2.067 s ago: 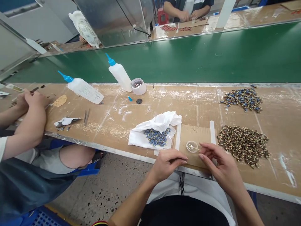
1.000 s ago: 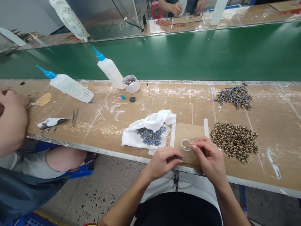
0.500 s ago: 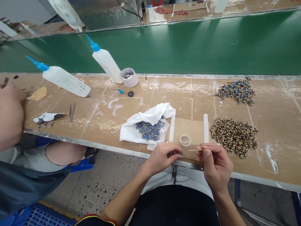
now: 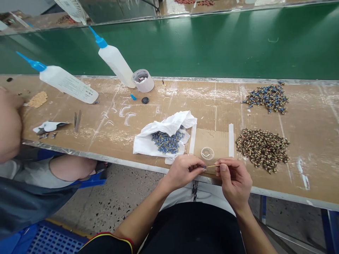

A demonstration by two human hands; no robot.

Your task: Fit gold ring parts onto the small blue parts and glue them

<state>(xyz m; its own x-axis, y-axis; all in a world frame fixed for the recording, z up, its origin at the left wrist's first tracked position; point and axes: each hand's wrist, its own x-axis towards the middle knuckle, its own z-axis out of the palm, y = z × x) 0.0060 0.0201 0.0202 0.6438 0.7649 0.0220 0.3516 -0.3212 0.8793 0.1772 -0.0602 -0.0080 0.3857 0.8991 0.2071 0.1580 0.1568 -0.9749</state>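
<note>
My left hand (image 4: pixel 184 171) is closed in a pinch on a tiny blue piece (image 4: pixel 203 167), mostly hidden by the fingertips. In my right hand (image 4: pixel 235 179) a thin toothpick-like stick (image 4: pixel 212 165) is pinched, its tip pointing left and meeting the blue piece. Just beyond the stick sits a small clear round cup (image 4: pixel 207 153). To the left, a heap of small blue and yellow pieces (image 4: pixel 166 141) lies on crumpled white cloth or paper (image 4: pixel 144 144). On the right lies a pile of small brown and cream pieces (image 4: pixel 262 150).
Behind that pile is a smaller heap of blue and cream pieces (image 4: pixel 266 98). Two white bottles with blue nozzles (image 4: pixel 116 65) and a tape roll (image 4: pixel 143 81) stand farther back. Beyond runs a green belt (image 4: pixel 198 49). At left, another person's arm (image 4: pixel 9 125) rests near tweezers (image 4: pixel 77 121).
My right hand has moved left, bringing the stick's tip to the small piece in my left hand. The whole view has shifted slightly.
</note>
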